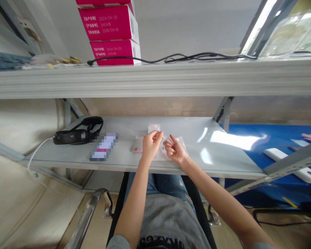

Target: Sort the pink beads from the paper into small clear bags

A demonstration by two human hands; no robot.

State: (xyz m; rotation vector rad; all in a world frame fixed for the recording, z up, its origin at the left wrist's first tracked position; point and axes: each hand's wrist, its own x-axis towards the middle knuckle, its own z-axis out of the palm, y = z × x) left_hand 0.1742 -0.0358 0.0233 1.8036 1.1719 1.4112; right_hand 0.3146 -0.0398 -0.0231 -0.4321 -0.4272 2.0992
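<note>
- The left hand (151, 143) and right hand (175, 150) meet just above the table (223, 152). Each pinches an edge of a small clear bag (165, 139) with thumb and fingertips, the other fingers curled in.
- That bag hangs between the two hands, over the near middle of the table and just above the loose bags (182, 143) lying there.
- Likely slip: the film looks thin and slick, so a fingertip pinch could lose it, and it would drop among the look-alike loose bags.
- Likely spill: if its mouth is open, small contents could fall out. I cannot tell whether it is open or what it holds.
- The pouch with pink bits (137, 149) lies touching the left wrist side, so a sideways move of that hand could nudge it towards the table's front edge.
- Glare on the glossy table top and the transparent film make the bag's edges hard to see, which could cause a mis-grip.
- Materials: the bags are clear, soft, crinkled plastic. A red-topped bag (154, 127) lies flat just beyond the hands.
- The table is smooth, pale and reflective, on grey metal framing.
- Well to the left lie a black strapped device (77, 134), matte and curved, and a flat rectangular pack (103, 147).
- On the shelf (155, 79) above stand glossy pink boxes (111, 31), with a thin black cable (184, 57) beside them.
</note>
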